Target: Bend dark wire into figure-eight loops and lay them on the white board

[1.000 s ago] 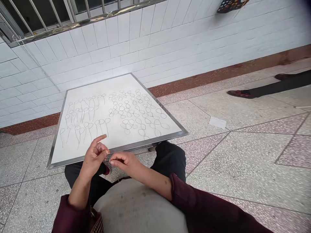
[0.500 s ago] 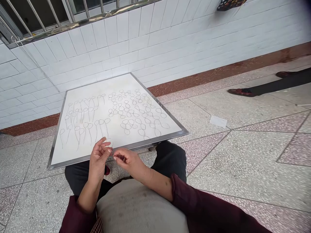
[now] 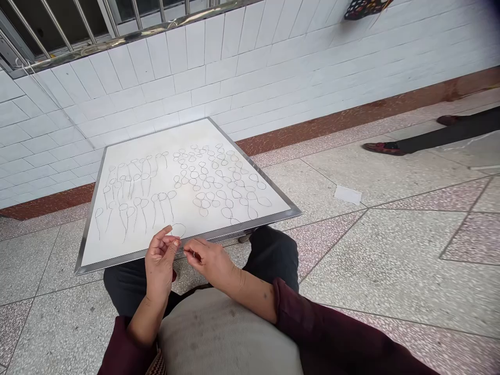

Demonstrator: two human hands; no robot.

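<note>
View: head camera, looking down over the person's lap at a board and the floor beyond.

Left hand: the left hand (image 3: 160,265) is half curled, palm turned toward the other hand, fingers raised just below the board's near edge; whether it grips anything is too small to tell.

Right hand: the right hand (image 3: 209,263) is closed to a pinch, thumb and forefinger on a thin dark strand (image 3: 186,252), close beside the left hand but not clearly touching it.

Nearest thing: a single oval loop (image 3: 178,229) lies on the board by the near edge, just past the left fingertips.

Board: a white board (image 3: 128,245) with a metal rim (image 3: 253,224) sits tilted over the person's knees in black trousers (image 3: 273,252).

On the board: teardrop loops with long tails (image 3: 135,203) stand in rows on the left side, and tangled figure-eight loops (image 3: 219,187) fill the right side.

Person: maroon sleeves (image 3: 312,323) cover the forearms, and a pale grey apron (image 3: 230,333) covers the lap.

Surroundings: a white tiled wall (image 3: 175,88) with brown skirting (image 3: 351,114) rises from a terrazzo floor (image 3: 390,260). Another person's foot in a dark red shoe (image 3: 383,148) shows at right.
</note>
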